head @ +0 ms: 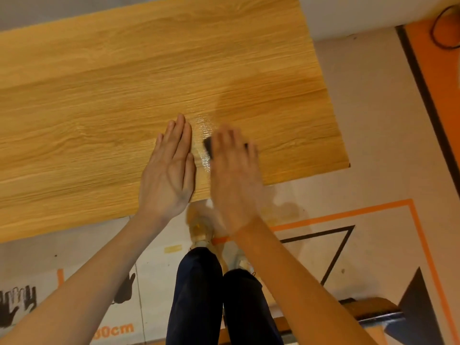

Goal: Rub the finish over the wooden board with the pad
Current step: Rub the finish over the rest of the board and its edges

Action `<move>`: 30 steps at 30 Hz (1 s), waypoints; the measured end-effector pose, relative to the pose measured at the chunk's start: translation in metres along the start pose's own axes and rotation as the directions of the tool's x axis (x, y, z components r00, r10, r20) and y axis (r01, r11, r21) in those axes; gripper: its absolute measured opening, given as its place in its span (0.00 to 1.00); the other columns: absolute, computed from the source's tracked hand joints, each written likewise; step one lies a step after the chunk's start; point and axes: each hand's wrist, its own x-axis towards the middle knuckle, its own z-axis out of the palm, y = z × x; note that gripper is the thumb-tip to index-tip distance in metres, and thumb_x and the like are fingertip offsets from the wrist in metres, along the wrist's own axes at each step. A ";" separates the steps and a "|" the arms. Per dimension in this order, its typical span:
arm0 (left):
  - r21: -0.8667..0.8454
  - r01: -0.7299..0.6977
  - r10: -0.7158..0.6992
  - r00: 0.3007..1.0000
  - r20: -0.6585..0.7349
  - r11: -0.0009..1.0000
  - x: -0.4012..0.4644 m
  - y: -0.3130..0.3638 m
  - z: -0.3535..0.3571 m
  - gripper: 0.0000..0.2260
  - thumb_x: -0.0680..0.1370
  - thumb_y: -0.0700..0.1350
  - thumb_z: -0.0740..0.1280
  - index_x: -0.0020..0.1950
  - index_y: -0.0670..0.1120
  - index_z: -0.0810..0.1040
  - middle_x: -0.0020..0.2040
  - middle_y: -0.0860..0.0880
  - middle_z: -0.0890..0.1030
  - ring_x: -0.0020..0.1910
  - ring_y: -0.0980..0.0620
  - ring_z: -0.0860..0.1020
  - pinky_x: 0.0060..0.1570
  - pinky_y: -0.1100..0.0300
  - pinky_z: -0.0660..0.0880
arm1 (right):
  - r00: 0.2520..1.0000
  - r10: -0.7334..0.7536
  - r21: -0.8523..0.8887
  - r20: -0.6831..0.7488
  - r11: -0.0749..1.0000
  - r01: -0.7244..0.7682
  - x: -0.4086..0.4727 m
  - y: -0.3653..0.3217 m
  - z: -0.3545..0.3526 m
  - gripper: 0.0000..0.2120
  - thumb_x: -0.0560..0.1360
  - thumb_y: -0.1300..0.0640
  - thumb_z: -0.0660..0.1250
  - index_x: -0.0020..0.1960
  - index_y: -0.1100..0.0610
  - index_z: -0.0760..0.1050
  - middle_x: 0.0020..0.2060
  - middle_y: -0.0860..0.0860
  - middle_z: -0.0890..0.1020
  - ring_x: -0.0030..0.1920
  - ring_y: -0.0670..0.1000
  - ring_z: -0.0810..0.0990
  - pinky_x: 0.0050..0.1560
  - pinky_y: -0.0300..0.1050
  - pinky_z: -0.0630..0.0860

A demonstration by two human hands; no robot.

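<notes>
The board fills the upper left and middle of the frame, lying flat, its near edge running from lower left up toward the right. The left hand lies palm-down on the board near that edge, fingers straight and together, grasping nothing. Just right of it the right hand is blurred, spread flat over the dark pad, of which only a corner shows at the hand's left side by the fingers; the fingers look straight, pressing the pad to the wood rather than curling round it. Between the two hands a wet, shiny streak of finish glistens on the grain. Below the board, at lower middle, stand the person's dark trouser legs and light shoes on a pale floor marked with orange and black lines; black hand-shaped prints sit at the lower left.
</notes>
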 end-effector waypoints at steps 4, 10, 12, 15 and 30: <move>0.012 -0.013 0.013 1.000 -0.002 1.000 0.000 -0.001 0.000 0.24 0.86 0.45 0.48 0.80 0.39 0.56 0.82 0.43 0.54 0.81 0.47 0.51 0.80 0.56 0.47 | 0.994 -0.095 0.047 0.048 0.995 0.093 0.003 0.053 -0.011 0.24 0.83 0.54 0.54 0.77 0.58 0.56 0.77 0.53 0.59 0.77 0.53 0.56 0.78 0.52 0.52; 0.024 -0.030 0.030 0.999 -0.021 0.999 -0.001 -0.002 0.002 0.23 0.85 0.45 0.49 0.80 0.38 0.56 0.82 0.42 0.55 0.81 0.45 0.52 0.80 0.50 0.49 | 0.911 0.388 0.113 -0.139 0.920 -0.375 0.004 0.116 -0.019 0.23 0.84 0.54 0.47 0.77 0.59 0.56 0.77 0.54 0.60 0.77 0.54 0.56 0.78 0.54 0.49; 0.030 -0.034 0.035 0.999 -0.018 0.999 -0.001 -0.003 0.002 0.23 0.85 0.44 0.49 0.80 0.38 0.57 0.82 0.42 0.55 0.81 0.45 0.52 0.80 0.49 0.50 | 0.913 0.363 0.141 -0.184 0.929 -0.341 -0.003 0.073 -0.010 0.22 0.83 0.56 0.51 0.76 0.60 0.59 0.75 0.55 0.63 0.76 0.55 0.59 0.77 0.56 0.54; 0.035 -0.043 0.044 0.999 -0.019 0.998 -0.001 -0.005 0.004 0.23 0.86 0.45 0.49 0.80 0.39 0.56 0.82 0.43 0.55 0.81 0.46 0.52 0.80 0.51 0.49 | 0.962 0.133 0.151 -0.238 0.984 -0.098 -0.026 0.007 0.010 0.21 0.80 0.58 0.60 0.72 0.60 0.67 0.71 0.55 0.70 0.73 0.56 0.66 0.73 0.55 0.62; 0.041 -0.051 0.052 0.998 -0.022 0.998 0.000 -0.009 0.008 0.23 0.86 0.45 0.49 0.81 0.39 0.53 0.82 0.43 0.51 0.82 0.47 0.49 0.80 0.55 0.44 | 0.668 0.497 0.575 -0.554 0.808 -0.124 -0.039 -0.025 0.064 0.17 0.83 0.59 0.53 0.70 0.62 0.66 0.69 0.59 0.70 0.74 0.60 0.60 0.75 0.64 0.54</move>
